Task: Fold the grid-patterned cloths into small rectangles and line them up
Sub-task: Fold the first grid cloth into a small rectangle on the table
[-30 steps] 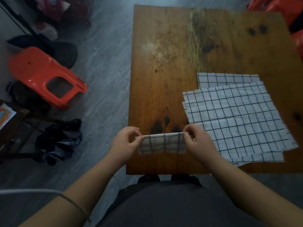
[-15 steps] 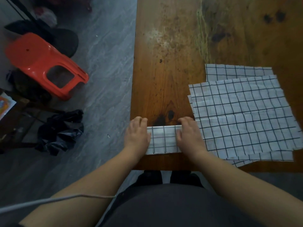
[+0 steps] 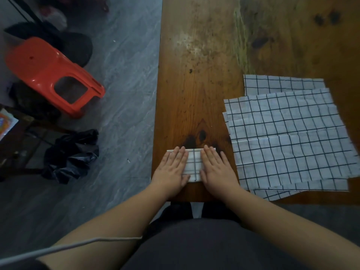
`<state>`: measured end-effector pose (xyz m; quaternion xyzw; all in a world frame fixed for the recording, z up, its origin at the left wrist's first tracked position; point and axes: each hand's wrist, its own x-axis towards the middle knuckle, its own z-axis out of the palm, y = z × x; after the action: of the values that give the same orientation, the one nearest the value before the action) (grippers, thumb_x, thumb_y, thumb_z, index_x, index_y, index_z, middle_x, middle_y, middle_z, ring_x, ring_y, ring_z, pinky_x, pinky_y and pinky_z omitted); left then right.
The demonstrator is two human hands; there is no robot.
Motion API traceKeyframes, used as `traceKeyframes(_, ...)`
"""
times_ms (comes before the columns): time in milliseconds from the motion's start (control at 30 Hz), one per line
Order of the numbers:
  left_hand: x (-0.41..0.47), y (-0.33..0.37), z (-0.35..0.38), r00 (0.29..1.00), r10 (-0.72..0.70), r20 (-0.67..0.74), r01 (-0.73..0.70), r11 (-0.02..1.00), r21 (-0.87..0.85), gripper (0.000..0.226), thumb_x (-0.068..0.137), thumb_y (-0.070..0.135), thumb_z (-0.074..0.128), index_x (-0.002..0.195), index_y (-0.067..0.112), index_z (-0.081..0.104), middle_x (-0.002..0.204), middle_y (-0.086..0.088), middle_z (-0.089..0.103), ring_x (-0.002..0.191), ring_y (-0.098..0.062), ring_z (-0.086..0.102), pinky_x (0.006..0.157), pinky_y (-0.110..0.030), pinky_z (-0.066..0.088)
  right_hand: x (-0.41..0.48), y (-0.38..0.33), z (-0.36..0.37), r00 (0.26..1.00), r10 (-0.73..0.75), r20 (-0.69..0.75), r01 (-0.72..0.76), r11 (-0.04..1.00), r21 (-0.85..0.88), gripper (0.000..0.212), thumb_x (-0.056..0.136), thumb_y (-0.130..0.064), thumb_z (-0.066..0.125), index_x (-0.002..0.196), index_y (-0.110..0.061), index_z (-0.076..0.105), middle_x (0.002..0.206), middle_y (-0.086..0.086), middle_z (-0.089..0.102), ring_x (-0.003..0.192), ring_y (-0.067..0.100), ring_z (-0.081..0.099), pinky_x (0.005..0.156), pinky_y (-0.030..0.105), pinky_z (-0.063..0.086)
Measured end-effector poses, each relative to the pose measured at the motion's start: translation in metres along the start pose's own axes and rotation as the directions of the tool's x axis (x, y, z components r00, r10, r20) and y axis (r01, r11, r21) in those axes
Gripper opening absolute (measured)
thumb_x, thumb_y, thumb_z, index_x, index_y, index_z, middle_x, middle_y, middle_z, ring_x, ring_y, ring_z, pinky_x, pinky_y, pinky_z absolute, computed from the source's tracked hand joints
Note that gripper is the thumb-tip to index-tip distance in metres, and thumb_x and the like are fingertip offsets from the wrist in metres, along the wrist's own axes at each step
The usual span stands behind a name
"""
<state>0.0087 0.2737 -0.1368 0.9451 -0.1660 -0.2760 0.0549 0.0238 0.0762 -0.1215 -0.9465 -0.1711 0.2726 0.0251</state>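
A small folded white cloth with a black grid (image 3: 193, 164) lies at the near left corner of the wooden table (image 3: 194, 75). My left hand (image 3: 173, 169) presses flat on its left half, fingers straight. My right hand (image 3: 217, 169) presses flat on its right half the same way. Only a strip of the cloth shows between the hands. To the right, a loose stack of unfolded grid cloths (image 3: 288, 137) is spread flat, its edges overlapping.
An orange plastic stool (image 3: 52, 75) lies tipped on the grey floor left of the table. A crumpled black bag (image 3: 71, 154) sits nearer me on the floor. The table's far half shows stains. A thin cable (image 3: 68, 246) crosses my left forearm.
The folded cloth was held up by its ends between pinching fingers, then laid on the table. Both hands have flattened out on it and the fingers are now straight.
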Motion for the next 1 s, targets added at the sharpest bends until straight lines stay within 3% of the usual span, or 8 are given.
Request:
traceKeyframes(133,-0.011,-0.021,0.004,1.000,-0.015,-0.014,0.015,1.000,0.006,0.083,0.100,0.063,0.020,0.157,0.016,-0.020,0.164,-0.002,-0.026,0.149,-0.017,-0.027,0.121,-0.042,-0.018,-0.009,0.022,0.003,0.997,0.070,0.018,-0.070,0.997,0.010,0.071,0.098,-0.051,0.005,0.157,-0.018,-0.015,0.167,0.001,-0.017,0.151,0.012,-0.020,0.123,0.041,-0.013)
traceKeyframes(333,-0.016,-0.025,-0.004,0.999,-0.017,0.040,0.017,1.000,0.008,0.093,0.097,0.068,0.025,0.155,0.015,-0.025,0.159,-0.003,-0.034,0.149,-0.020,-0.031,0.123,-0.045,-0.017,-0.012,0.019,-0.008,0.998,0.068,0.006,-0.068,0.997,0.030,0.068,0.106,-0.044,0.020,0.158,-0.017,-0.014,0.164,0.001,-0.022,0.153,0.016,-0.020,0.124,0.041,-0.012)
traceKeyframes(500,-0.003,0.000,-0.013,1.000,0.008,0.013,-0.008,1.000,-0.017,0.084,0.101,0.060,0.025,0.156,0.015,-0.020,0.164,-0.004,-0.026,0.150,-0.019,-0.028,0.124,-0.043,-0.015,-0.005,-0.003,-0.005,0.998,-0.068,-0.002,0.068,0.997,0.032,0.066,0.106,-0.042,0.022,0.159,-0.019,-0.009,0.167,-0.001,-0.016,0.153,0.014,-0.019,0.122,0.039,-0.014)
traceKeyframes(700,-0.005,-0.007,-0.006,0.999,-0.009,0.038,0.009,1.000,0.008,0.076,0.104,0.055,0.022,0.154,0.017,-0.021,0.166,-0.002,-0.023,0.147,-0.014,-0.029,0.124,-0.042,-0.014,-0.003,0.004,-0.005,0.999,-0.035,-0.018,0.037,0.997,0.066,0.064,0.106,-0.042,0.022,0.160,-0.022,-0.004,0.168,-0.004,-0.008,0.154,0.010,-0.012,0.124,0.041,-0.010)
traceKeyframes(800,-0.014,-0.022,-0.006,1.000,-0.011,0.026,0.010,1.000,0.007,0.073,0.105,0.053,0.021,0.156,0.019,-0.019,0.166,0.000,-0.021,0.145,-0.010,-0.029,0.122,-0.040,-0.017,-0.007,0.013,-0.008,0.998,0.035,-0.054,-0.028,0.993,0.116,0.060,0.107,-0.042,0.022,0.161,-0.023,0.005,0.169,-0.006,0.003,0.155,0.012,-0.002,0.126,0.042,-0.003)
traceKeyframes(867,-0.017,-0.027,-0.008,1.000,-0.007,0.018,0.007,1.000,-0.007,0.071,0.106,0.052,0.021,0.158,0.019,-0.014,0.167,0.000,-0.017,0.147,-0.011,-0.026,0.122,-0.040,-0.017,-0.007,0.015,-0.013,0.990,0.090,-0.110,-0.068,0.980,0.185,0.056,0.107,-0.039,0.028,0.160,-0.024,0.020,0.167,-0.004,0.020,0.154,0.015,0.012,0.126,0.042,0.006)
traceKeyframes(1000,-0.016,-0.021,-0.015,0.999,-0.033,-0.006,0.033,0.999,0.006,0.070,0.105,0.051,0.022,0.160,0.019,-0.007,0.169,-0.001,-0.010,0.154,-0.018,-0.014,0.124,-0.041,-0.014,0.013,0.019,-0.035,0.965,0.160,-0.208,-0.108,0.964,0.241,0.038,0.099,-0.031,0.052,0.137,-0.024,0.053,0.136,-0.001,0.054,0.124,0.021,0.046,0.107,0.040,0.040)
